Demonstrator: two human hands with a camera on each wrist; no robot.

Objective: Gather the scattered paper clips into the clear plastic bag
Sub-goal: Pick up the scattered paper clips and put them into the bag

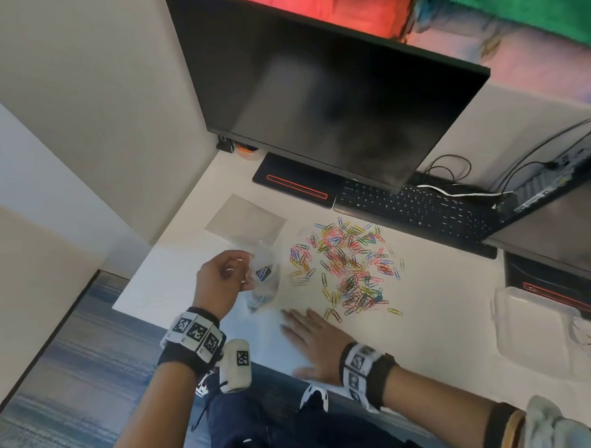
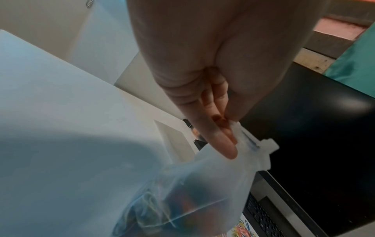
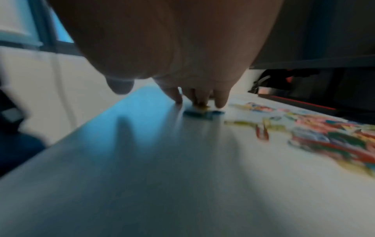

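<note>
We see the left hand (image 1: pixel 218 279) raised above the white desk (image 1: pixel 429 319), thumb and fingers (image 2: pixel 221 144) pinching the top edge of the clear bag (image 1: pixel 263 280). The bag hangs from that pinch with a few paper clips already gathered at its bottom. The right hand (image 1: pixel 314 339) lies palm down on the desk at about 5 o'clock from the bag, fingers straight and spread, their tips pressing a few clips at the near edge of the pile; the wrist view there is blurred. The paper clips (image 1: pixel 347 265), in many colours, are scattered at 3 o'clock from the bag. The keyboard (image 1: pixel 416 210) sits at 1 o'clock from the pile, under the dark monitor (image 1: pixel 332 95).
</note>
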